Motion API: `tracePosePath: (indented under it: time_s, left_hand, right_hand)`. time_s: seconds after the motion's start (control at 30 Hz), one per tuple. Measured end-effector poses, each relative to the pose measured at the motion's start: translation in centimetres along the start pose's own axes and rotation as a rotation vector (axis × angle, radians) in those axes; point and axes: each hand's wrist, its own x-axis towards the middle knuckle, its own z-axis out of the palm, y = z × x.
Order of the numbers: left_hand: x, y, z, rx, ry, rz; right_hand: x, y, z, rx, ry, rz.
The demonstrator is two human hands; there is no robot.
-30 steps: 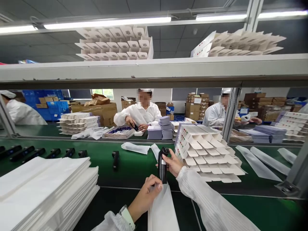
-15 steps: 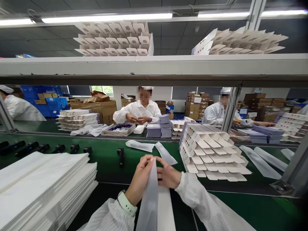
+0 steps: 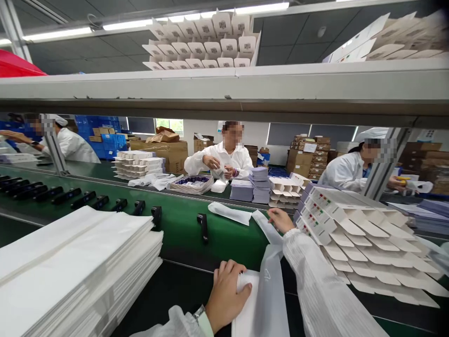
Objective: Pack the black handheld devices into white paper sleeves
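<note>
My left hand [image 3: 228, 292] is wrapped over the far end of a narrow white stack [image 3: 245, 299], its thumb lying across the top. Close along the stack's right side lies a long frosted plastic sleeve [image 3: 271, 290] with a small printed mark. Farther forward, my right hand [image 3: 281, 220] is over the green belt with its fingers curled together; whether anything is between them is hidden. It is just right of another frosted sleeve [image 3: 261, 222] on the belt. A third sleeve [image 3: 229, 213] lies left of that one.
A tall pile of white paper-like sheets [image 3: 73, 262] stands at left. Open white cartons [image 3: 365, 234] are stacked at right, close to my right forearm. Several black handheld devices [image 3: 202, 228] line the belt [image 3: 182, 243]. A shelf [image 3: 210, 86] crosses overhead; co-workers sit opposite.
My left hand has left the raised frosted sleeve and come down onto the white stack. The right hand has moved forward and right. The view has swung left, showing more black devices.
</note>
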Motion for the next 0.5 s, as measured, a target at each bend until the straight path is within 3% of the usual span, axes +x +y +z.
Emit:
tracePosePath:
  time_s: [0.17, 0.3, 0.37, 0.5]
  left_hand:
    - [0.4, 0.1, 0.1, 0.028, 0.0, 0.017]
    - [0.8, -0.1, 0.5, 0.063, 0.011, -0.012]
    - [0.8, -0.1, 0.6, 0.069, 0.008, -0.013]
    - [0.7, -0.1, 0.4, 0.053, -0.017, -0.005]
  right_hand:
    - [-3.2, 2.0, -2.2, -0.292, -0.312, 0.236]
    - [-4.8, 2.3, -2.2, -0.329, -0.581, 0.306]
    - [-4.2, 2.0, -2.3, -0.304, -0.554, 0.264]
    - [-1.3, 0.8, -3.1, -0.273, -0.197, 0.094]
